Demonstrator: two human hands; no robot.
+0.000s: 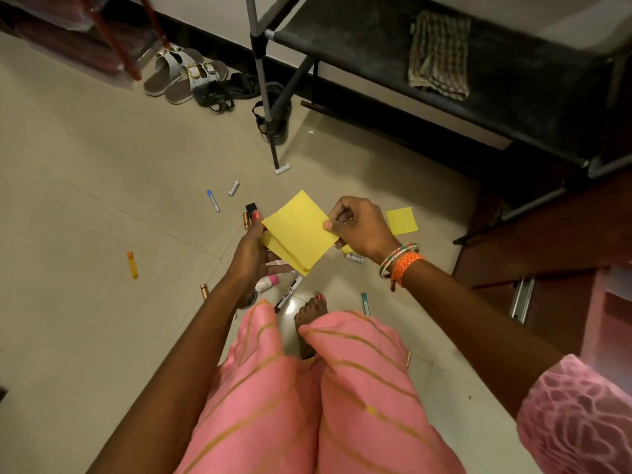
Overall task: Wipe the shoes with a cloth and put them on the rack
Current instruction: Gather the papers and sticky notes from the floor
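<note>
My left hand (251, 249) and my right hand (359, 225) both hold a stack of yellow paper squares (297, 232) over the floor; the right pinches the top sheet's right edge. A folded striped cloth (439, 53) lies on the dark shelf of the rack (359, 35) at the upper right. A pair of white buckled sandals (184, 71) and black sandals (239, 88) sit on the floor at the rack's left, far from both hands. One black sandal (278, 119) lies behind the rack's leg.
Markers, batteries and small tubes lie scattered on the tiled floor around my feet (309, 316). Another yellow square (402, 220) lies to the right. A wooden cabinet (547, 241) stands at the right, and red-framed furniture (113, 35) at the upper left.
</note>
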